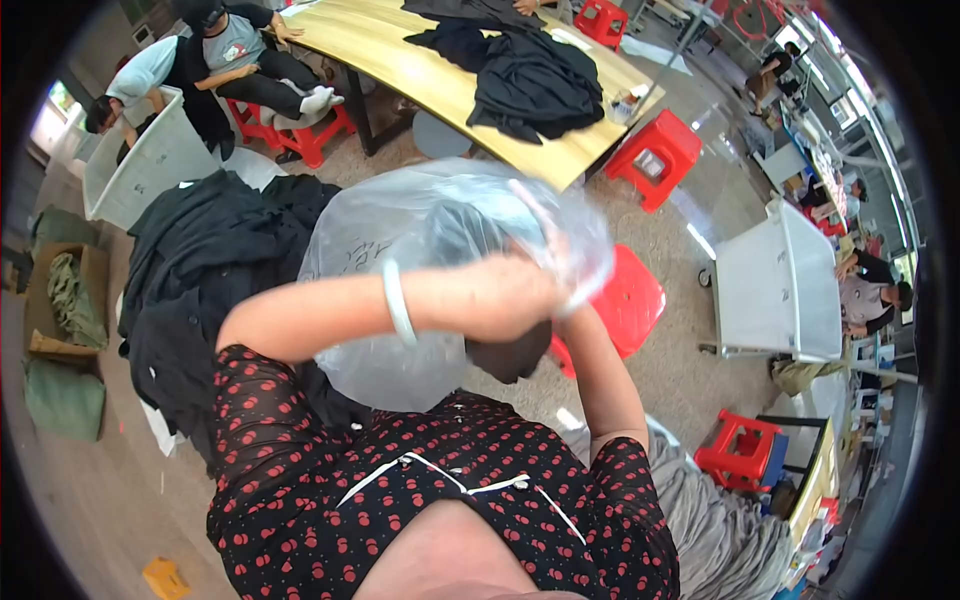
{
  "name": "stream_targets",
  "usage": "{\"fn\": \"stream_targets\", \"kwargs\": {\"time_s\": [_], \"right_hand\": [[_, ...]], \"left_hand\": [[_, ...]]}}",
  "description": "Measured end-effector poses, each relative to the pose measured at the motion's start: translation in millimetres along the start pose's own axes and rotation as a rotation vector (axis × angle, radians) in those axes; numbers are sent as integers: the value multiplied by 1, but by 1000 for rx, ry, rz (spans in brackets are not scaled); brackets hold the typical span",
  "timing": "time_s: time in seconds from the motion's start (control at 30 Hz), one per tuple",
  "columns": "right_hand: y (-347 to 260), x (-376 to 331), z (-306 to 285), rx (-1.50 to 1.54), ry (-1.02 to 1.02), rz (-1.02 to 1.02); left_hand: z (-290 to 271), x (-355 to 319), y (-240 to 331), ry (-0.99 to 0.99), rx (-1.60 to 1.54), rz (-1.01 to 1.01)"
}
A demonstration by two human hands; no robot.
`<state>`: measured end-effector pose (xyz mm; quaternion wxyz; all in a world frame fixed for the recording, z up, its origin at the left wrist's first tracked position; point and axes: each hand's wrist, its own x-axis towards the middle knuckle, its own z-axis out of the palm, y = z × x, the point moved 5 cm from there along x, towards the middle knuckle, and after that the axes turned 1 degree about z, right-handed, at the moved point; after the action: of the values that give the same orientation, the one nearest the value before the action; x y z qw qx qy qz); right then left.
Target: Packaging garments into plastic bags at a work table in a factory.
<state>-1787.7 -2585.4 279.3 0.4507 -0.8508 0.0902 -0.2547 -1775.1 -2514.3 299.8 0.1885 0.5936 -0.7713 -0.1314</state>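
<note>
In front of my chest I hold up a large clear plastic bag [370, 350] with dark handwriting on its side. A dark, blurred shape shows through its upper part. My left hand [510, 295], with a pale bangle [398, 303] at the wrist, is closed on the bag's gathered plastic. My right hand [562, 262] meets it there, gripping the plastic too; its fingers are smeared by motion and partly covered by film. Just below both hands hangs a dark cloth piece [510, 357]; whether it is inside the bag I cannot tell.
A heap of black garments [210, 260] lies left of the bag. Red stools [630, 300] stand nearby, with a wooden table [370, 40] bearing dark clothes ahead. White bins [770, 280] flank me. Grey fabric [710, 520] lies at lower right. Other people sit or work around.
</note>
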Motion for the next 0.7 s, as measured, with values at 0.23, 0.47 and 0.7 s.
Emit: {"fn": "stream_targets", "kwargs": {"time_s": [0.23,0.47,0.7], "right_hand": [[79,85,-48,964,314,316],[120,231,-25,561,181,72],[108,303,2,190,-62,-286]], "left_hand": [[24,5,-90,234,-208,-194],[-15,10,-275,875,38,-594],[93,80,-384,505,335,-232]]}}
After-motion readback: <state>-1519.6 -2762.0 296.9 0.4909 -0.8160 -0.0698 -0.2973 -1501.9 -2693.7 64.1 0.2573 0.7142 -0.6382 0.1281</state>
